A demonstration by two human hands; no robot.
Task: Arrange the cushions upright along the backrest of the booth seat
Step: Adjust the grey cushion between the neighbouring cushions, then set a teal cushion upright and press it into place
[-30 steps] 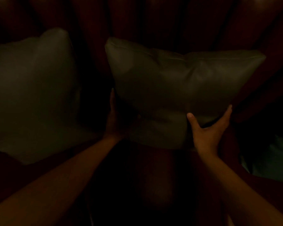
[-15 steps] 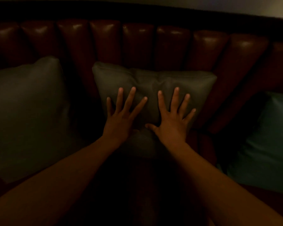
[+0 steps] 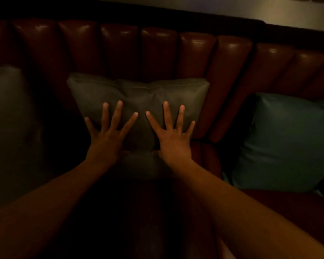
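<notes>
i see my left hand [image 3: 103, 141] and right hand [image 3: 173, 141] pressing flat, fingers spread, on the grey cushion [image 3: 138, 94] standing against the backrest [image 3: 157, 49]. a teal cushion [image 3: 288, 143] leans beyond my right hand, another cushion [image 3: 9, 128] beyond my left.

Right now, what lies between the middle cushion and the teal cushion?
In the head view, only bare dark-red backrest shows between the middle cushion and the teal cushion.

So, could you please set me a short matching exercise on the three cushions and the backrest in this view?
Things:
1. middle cushion
2. teal cushion
3. left cushion
4. backrest

States:
A. dark red, padded in vertical ribs
B. cut off by the frame's left edge
C. pressed by left hand and right hand, fingers spread
D. untouched, right of both hands

Pairs: 1-C, 2-D, 3-B, 4-A
</notes>
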